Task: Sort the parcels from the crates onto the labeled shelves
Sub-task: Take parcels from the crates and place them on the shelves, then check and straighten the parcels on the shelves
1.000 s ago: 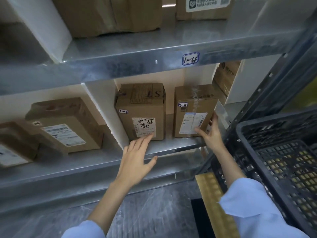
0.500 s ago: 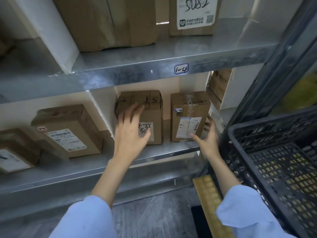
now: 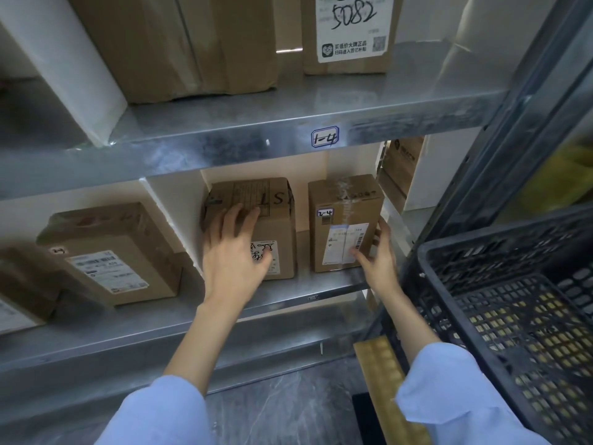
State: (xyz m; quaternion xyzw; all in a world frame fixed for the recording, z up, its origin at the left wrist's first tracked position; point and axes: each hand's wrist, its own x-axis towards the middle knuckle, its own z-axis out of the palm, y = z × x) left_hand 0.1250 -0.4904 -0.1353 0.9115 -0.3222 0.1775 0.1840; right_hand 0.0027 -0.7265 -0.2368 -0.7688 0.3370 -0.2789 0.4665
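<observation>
Left hand [image 3: 232,255] risen onto left parcel [image 3: 279,226], spread, right hand [image 3: 380,264] spread against right parcel [image 3: 343,216], two parcels in bay [image 3: 302,255]

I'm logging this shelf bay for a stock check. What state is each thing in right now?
left hand, open, fingers spread flat on the left parcel's front.
right hand, open, fingers touching the right parcel's lower right corner.
left parcel, upright on the lower shelf, closed.
right parcel, upright beside it, taped shut, apart from it.
black crate, open-topped.
</observation>
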